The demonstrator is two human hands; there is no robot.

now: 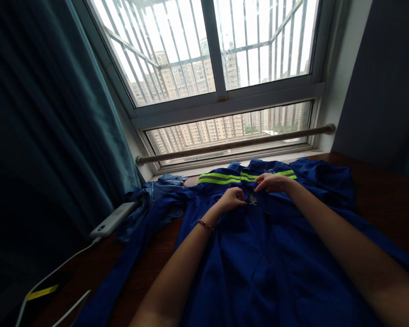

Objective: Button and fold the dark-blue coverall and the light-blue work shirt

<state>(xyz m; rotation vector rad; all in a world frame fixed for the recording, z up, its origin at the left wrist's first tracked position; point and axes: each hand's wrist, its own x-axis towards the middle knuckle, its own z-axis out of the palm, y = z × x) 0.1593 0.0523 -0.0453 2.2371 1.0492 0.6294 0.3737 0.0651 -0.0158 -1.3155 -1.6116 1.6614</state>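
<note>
A blue work jacket (pixel 276 245) with yellow-green and grey reflective stripes (pixel 221 178) lies spread out before me, collar toward the window. My left hand (pixel 231 200), a beaded bracelet at its wrist, is closed on the left edge of the jacket's front. Slightly higher and to the right, my right hand (pixel 272 182) pinches the opposite front edge just below the stripe. A small gap in the front, with something pale inside (pixel 252 198), shows between my hands. My fingertips are partly hidden, and I cannot make out the fastening.
The jacket rests on a dark wooden surface (pixel 371 200). At left lie a crumpled lighter blue garment (pixel 160 187) and a white power bank (pixel 112 221) with a white cable (pixel 59 268). A rail (pixel 238 144) crosses the window ahead; a blue curtain (pixel 98 113) hangs at left.
</note>
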